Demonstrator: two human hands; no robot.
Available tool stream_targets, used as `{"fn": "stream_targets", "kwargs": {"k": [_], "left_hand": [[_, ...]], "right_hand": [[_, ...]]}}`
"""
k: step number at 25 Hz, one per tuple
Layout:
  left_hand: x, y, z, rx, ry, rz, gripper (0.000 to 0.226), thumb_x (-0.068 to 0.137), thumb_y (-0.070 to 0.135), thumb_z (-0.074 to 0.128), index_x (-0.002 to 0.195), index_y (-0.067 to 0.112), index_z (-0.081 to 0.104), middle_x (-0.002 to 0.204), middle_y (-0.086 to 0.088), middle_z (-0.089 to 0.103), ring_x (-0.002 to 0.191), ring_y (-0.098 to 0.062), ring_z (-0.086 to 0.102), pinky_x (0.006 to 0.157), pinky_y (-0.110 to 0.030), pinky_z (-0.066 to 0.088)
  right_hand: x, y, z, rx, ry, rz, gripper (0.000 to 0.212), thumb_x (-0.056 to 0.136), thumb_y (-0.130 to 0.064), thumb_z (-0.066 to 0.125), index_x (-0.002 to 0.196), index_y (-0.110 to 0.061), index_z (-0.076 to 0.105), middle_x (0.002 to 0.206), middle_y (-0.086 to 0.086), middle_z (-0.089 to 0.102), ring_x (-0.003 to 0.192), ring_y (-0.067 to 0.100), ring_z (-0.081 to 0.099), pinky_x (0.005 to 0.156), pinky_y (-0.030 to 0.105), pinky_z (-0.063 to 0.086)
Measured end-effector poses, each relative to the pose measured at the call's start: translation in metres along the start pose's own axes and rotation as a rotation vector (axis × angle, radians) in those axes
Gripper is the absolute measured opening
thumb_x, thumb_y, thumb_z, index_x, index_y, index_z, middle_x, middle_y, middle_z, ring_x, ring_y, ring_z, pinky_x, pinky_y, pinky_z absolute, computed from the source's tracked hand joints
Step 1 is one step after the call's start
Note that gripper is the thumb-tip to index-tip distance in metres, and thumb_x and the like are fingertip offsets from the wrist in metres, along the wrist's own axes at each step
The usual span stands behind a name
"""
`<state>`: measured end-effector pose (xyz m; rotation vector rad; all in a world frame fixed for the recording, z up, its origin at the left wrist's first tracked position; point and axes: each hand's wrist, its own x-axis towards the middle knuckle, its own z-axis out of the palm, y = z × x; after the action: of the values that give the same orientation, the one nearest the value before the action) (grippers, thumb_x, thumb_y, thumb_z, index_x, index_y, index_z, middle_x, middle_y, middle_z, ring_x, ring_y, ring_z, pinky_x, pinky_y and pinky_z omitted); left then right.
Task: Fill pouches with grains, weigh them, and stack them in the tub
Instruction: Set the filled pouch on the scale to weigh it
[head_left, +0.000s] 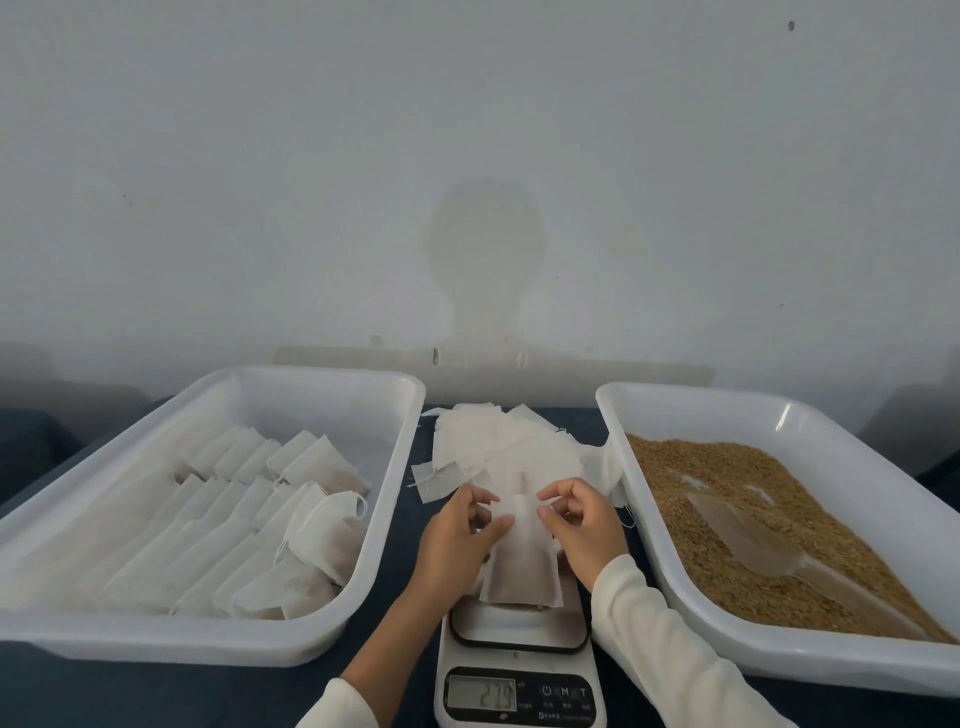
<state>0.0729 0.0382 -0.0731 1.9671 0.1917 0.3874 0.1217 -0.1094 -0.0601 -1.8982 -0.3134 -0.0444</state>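
Filled pouch (522, 564) stands on the scale (519, 670), long axis pointing away from the person; left hand (457, 535) and right hand (584, 525) pinch its neck from either side; tub (395, 467) lies leftward, nearer the left hand.

Both hands — left hand (457, 530), right hand (584, 525) — apparently pinch pouch (522, 566) over scale (519, 670).

The two hands work in a narrow lane of dark blue tablecloth (400, 613), hemmed in by the white plastic tub of filled pouches (384, 499) on the left and the white plastic tub of brown grain (631, 499) on the right. A loose heap of empty white fabric pouches (498, 447) blocks the far end; the white digital scale (519, 670) fills the near end. Above both tubs the air is open.
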Motion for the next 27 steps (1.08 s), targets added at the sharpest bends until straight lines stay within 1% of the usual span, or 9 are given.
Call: {"fn": "stream_targets", "kwargs": {"k": [3, 6, 8, 12, 15, 19, 21, 24, 27], "left_hand": [[-0.003, 0.01, -0.003, -0.126, 0.048, 0.042, 0.011, 0.087, 0.022, 0.066, 0.09, 0.02, 0.056, 0.072, 0.006, 0.057, 0.064, 0.0, 0.053, 0.059, -0.011, 0.042], [-0.003, 0.027, -0.014, -0.205, 0.169, 0.084, 0.009, 0.09, 0.021, 0.063, 0.095, 0.019, 0.056, 0.076, 0.005, 0.057, 0.071, -0.009, 0.055, 0.066, -0.019, 0.045], [-0.001, 0.041, -0.03, -0.261, 0.278, 0.094, 0.009, 0.09, 0.02, 0.062, 0.095, 0.021, 0.055, 0.074, 0.008, 0.054, 0.068, -0.007, 0.054, 0.064, -0.023, 0.045], [0.009, 0.058, -0.079, -0.277, 0.41, 0.119, 0.008, 0.092, 0.016, 0.059, 0.089, 0.019, 0.052, 0.075, 0.005, 0.055, 0.053, 0.002, 0.053, 0.055, -0.032, 0.052], [0.023, 0.058, -0.127, -0.279, 0.471, 0.086, 0.008, 0.093, 0.015, 0.058, 0.089, 0.016, 0.051, 0.085, -0.001, 0.057, 0.059, -0.006, 0.057, 0.049, -0.023, 0.054], [0.059, 0.035, -0.174, -0.261, 0.451, -0.074, 0.009, 0.096, 0.013, 0.052, 0.097, 0.005, 0.048, 0.087, -0.011, 0.056, 0.047, -0.016, 0.061, 0.065, -0.036, 0.054], [0.077, 0.018, -0.178, -0.306, 0.435, -0.164, 0.006, 0.097, 0.008, 0.049, 0.098, 0.003, 0.046, 0.082, -0.013, 0.053, 0.042, -0.015, 0.06, 0.058, -0.033, 0.055], [0.096, -0.017, -0.175, -0.352, 0.391, -0.341, 0.007, 0.095, -0.001, 0.048, 0.089, -0.002, 0.045, 0.076, -0.015, 0.053, 0.059, -0.027, 0.058, 0.047, -0.03, 0.056], [0.107, -0.055, -0.169, -0.173, 0.248, -0.519, 0.022, 0.09, -0.009, 0.051, 0.071, 0.002, 0.046, 0.054, -0.007, 0.06, 0.073, -0.03, 0.06, 0.075, -0.043, 0.058]], "right_hand": [[-0.001, -0.023, 0.001, 0.07, -0.019, -0.037, 0.011, 0.087, -0.005, 0.062, 0.086, -0.016, 0.06, 0.072, 0.001, 0.06, 0.069, 0.014, 0.059, 0.061, 0.022, 0.051], [0.005, -0.055, 0.002, 0.145, -0.038, -0.08, 0.012, 0.086, -0.002, 0.062, 0.083, -0.014, 0.06, 0.072, 0.002, 0.059, 0.067, 0.012, 0.056, 0.052, 0.017, 0.05], [0.011, -0.08, 0.008, 0.191, -0.072, -0.118, 0.01, 0.087, -0.002, 0.062, 0.084, -0.011, 0.06, 0.069, 0.001, 0.057, 0.063, 0.011, 0.053, 0.05, 0.015, 0.048], [0.027, -0.117, 0.031, 0.244, -0.22, -0.118, 0.007, 0.09, -0.005, 0.058, 0.092, -0.013, 0.057, 0.079, 0.004, 0.061, 0.069, 0.016, 0.06, 0.061, 0.024, 0.054], [0.037, -0.125, 0.051, 0.264, -0.35, -0.068, 0.012, 0.092, -0.004, 0.055, 0.101, -0.011, 0.054, 0.084, 0.004, 0.066, 0.067, 0.014, 0.065, 0.063, 0.026, 0.056], [0.045, -0.125, 0.083, 0.125, -0.412, -0.076, 0.022, 0.093, -0.004, 0.052, 0.113, -0.012, 0.051, 0.092, 0.0, 0.068, 0.085, 0.016, 0.066, 0.07, 0.026, 0.05], [0.046, -0.122, 0.098, 0.049, -0.381, -0.097, 0.023, 0.092, -0.003, 0.052, 0.112, -0.012, 0.051, 0.1, 0.004, 0.068, 0.097, 0.022, 0.063, 0.077, 0.03, 0.05], [0.051, -0.113, 0.106, -0.024, -0.356, -0.106, 0.021, 0.091, -0.001, 0.05, 0.11, -0.011, 0.053, 0.103, 0.008, 0.069, 0.102, 0.024, 0.062, 0.092, 0.035, 0.049], [0.058, -0.105, 0.098, -0.062, -0.37, -0.118, 0.02, 0.091, 0.0, 0.048, 0.104, -0.013, 0.056, 0.102, 0.008, 0.069, 0.099, 0.023, 0.063, 0.077, 0.023, 0.047]]}}
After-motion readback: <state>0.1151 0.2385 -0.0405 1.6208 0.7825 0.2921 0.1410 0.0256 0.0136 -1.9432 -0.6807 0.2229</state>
